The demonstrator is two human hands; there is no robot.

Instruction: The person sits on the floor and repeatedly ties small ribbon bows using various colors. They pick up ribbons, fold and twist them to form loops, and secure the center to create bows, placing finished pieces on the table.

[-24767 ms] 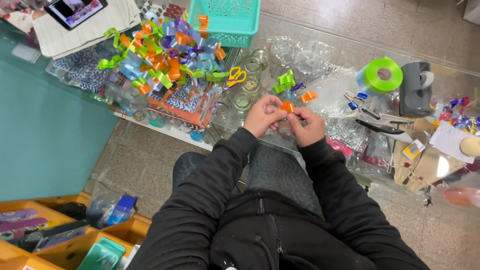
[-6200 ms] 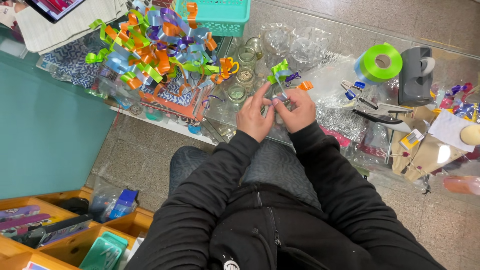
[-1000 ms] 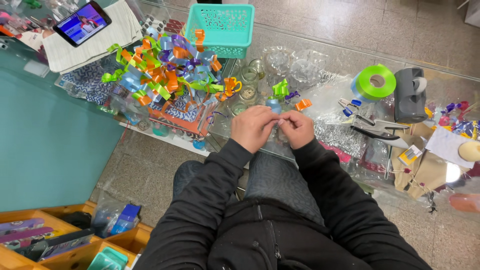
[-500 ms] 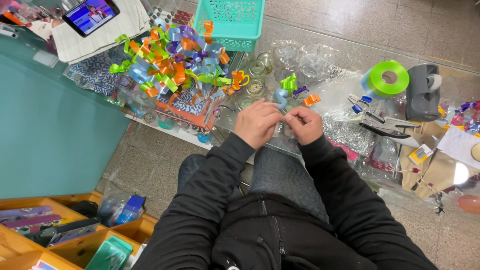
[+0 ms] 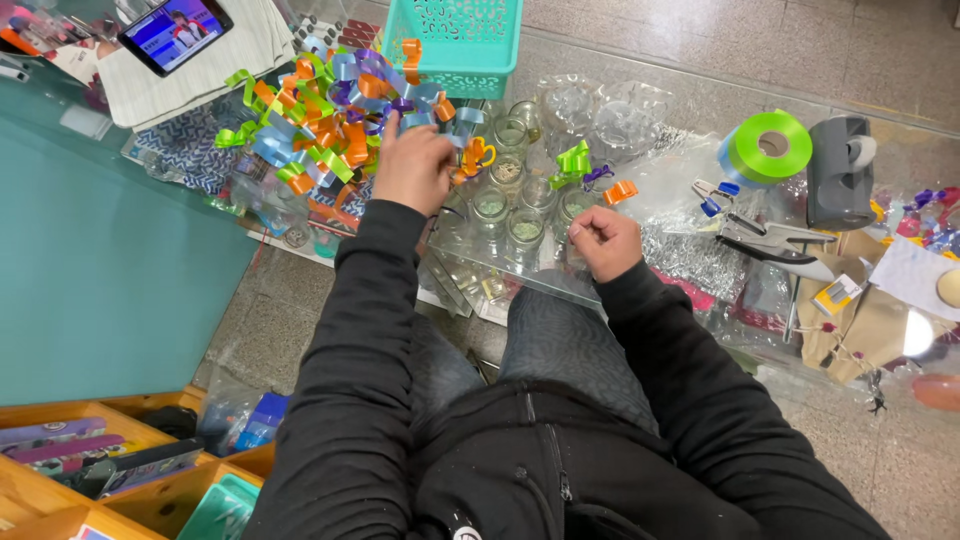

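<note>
My left hand (image 5: 412, 168) reaches out to a heap of curled ribbon bows (image 5: 320, 120) in orange, green, blue and purple, its fingers resting among the curls; I cannot see whether it grips one. My right hand (image 5: 603, 238) rests at the near edge of the glass tabletop (image 5: 660, 170), with its fingers curled in and nothing visible in them. Several small glass jars (image 5: 508, 190) stand between the two hands. A small green bow (image 5: 575, 158) and an orange ribbon curl (image 5: 620, 190) lie just beyond my right hand.
A teal plastic basket (image 5: 465, 40) stands behind the heap. To the right are a green ribbon roll (image 5: 768, 145), a grey tape dispenser (image 5: 840, 170) and a stapler (image 5: 775, 238). A phone (image 5: 175, 30) lies at the far left above a teal surface (image 5: 100, 250). Wooden boxes (image 5: 60, 470) sit at the lower left.
My hands were together over the table edge, working on something small. Now the left hand has moved out left to the ribbon heap, and the right hand has stayed put.
</note>
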